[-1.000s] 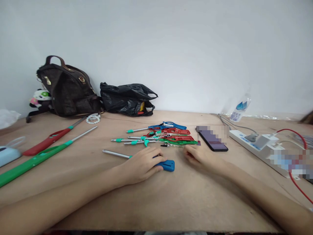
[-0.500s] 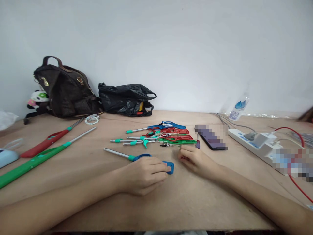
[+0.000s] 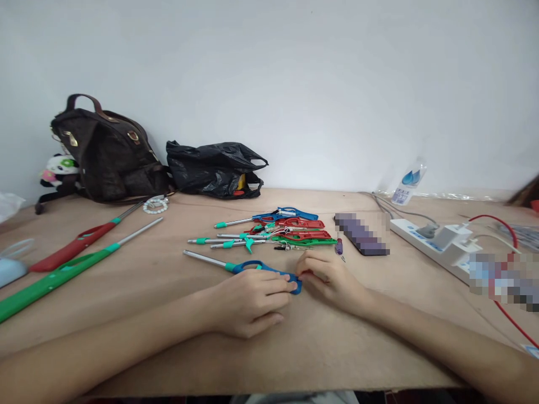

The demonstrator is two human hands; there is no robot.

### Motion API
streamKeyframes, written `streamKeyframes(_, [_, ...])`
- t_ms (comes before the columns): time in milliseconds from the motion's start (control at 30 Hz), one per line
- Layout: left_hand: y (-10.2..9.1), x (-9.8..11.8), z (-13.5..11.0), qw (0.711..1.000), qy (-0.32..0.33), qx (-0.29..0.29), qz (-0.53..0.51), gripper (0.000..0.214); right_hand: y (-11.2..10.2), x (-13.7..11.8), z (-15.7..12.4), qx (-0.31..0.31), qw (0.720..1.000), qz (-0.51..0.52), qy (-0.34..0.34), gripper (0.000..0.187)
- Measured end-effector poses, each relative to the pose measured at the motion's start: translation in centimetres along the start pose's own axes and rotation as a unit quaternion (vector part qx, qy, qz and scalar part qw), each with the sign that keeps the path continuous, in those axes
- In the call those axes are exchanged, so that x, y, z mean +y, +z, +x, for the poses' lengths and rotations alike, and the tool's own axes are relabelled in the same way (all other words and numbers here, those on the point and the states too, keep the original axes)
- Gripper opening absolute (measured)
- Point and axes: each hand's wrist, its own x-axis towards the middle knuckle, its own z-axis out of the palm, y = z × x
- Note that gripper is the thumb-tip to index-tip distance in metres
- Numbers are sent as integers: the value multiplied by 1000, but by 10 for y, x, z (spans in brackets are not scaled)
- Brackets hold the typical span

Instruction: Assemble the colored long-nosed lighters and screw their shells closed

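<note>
A blue long-necked gas lighter (image 3: 244,265) lies on the table, its metal tube pointing left. My left hand (image 3: 252,300) rests over the handle, fingers closed along it and holding it against the table. My right hand (image 3: 330,278) is at the handle's right end, thumb and fingers pinched together. Whatever is in that pinch is too small or hidden to make out. Behind my hands lie several opened lighters, including a blue one (image 3: 298,214), red ones (image 3: 305,234) and a green one (image 3: 324,242). A small purple screwdriver (image 3: 339,246) is behind my right hand.
Left are a red lighter (image 3: 71,249) and a green lighter (image 3: 54,283). A dark backpack (image 3: 113,157), a black plastic bag (image 3: 210,171) and a bead bracelet (image 3: 155,206) sit behind. Right are a phone (image 3: 362,235), a power strip (image 3: 425,241) and a bottle (image 3: 408,182).
My right hand has moved left from beside the screwdriver to the end of the blue lighter's handle. My left hand stays on the handle, and the lighter has shifted slightly.
</note>
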Motion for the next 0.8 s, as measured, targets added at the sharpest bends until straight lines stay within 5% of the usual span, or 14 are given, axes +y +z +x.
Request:
streamKeyframes(500, [3, 0, 1, 1000, -12, 4, 9, 27, 5, -5, 0, 44, 993, 54, 93, 15])
streamKeyframes(800, [3, -1, 1, 1000, -10, 10, 9, 29, 1, -7, 0, 12, 999, -52, -6, 15])
